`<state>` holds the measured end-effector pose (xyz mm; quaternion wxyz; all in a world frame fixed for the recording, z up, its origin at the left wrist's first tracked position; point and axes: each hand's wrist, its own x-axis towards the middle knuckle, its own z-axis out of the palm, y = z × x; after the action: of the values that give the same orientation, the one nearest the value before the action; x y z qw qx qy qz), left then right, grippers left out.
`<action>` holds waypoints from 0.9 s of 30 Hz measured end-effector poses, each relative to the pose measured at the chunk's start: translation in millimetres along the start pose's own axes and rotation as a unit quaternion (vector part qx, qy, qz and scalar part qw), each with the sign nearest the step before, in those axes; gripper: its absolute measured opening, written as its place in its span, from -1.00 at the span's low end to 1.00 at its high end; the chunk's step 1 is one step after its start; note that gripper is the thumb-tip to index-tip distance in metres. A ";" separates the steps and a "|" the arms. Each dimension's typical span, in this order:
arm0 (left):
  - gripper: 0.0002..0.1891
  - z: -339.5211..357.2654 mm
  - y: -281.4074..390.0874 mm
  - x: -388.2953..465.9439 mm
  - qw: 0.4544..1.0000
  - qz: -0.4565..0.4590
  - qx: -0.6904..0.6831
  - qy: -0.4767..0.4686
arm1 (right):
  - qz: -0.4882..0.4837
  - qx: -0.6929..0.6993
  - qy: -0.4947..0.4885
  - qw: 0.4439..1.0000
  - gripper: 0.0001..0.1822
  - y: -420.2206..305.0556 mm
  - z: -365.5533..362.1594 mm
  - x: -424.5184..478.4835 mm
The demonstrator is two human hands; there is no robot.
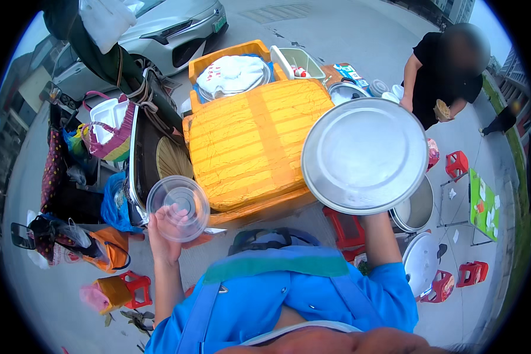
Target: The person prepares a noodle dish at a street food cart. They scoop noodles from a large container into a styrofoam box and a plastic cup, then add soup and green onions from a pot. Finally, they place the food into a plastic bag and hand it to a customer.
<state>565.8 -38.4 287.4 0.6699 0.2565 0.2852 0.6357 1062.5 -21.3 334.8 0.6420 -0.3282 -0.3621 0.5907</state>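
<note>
My left hand holds a clear round plastic container by its side, and the fingers show through it. My right forearm reaches beneath a large round metal lid. That lid is held raised and hides my right hand. Partly covered by it is an open metal pot on the right. Between my hands and farther forward lies a yellow taped cover over an orange crate.
Another metal lid lies near my right elbow. Red plastic stools and a green folding table stand at right. A person holding a bowl stands beyond the lid. At left are a striped bag and a green wrapped pole.
</note>
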 end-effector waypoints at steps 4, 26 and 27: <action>-0.52 -28.7 29.2 22.9 0.999 0.015 0.027 -0.018 | 0.073 0.247 -0.078 0.963 -0.56 90.2 104.2 108.4; -0.45 9.5 -11.1 144.4 0.976 -0.063 0.019 -0.208 | 0.370 0.244 -0.002 0.896 -0.38 188.7 158.4 31.0; -0.46 20.8 -16.6 148.0 0.972 -0.062 0.024 -0.225 | 0.357 0.219 -0.023 0.908 -0.41 182.3 145.1 15.7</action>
<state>596.6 108.8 282.0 0.7484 0.3908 0.1579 0.5121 844.4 9.2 257.0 0.4353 -0.2733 -0.0967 0.8523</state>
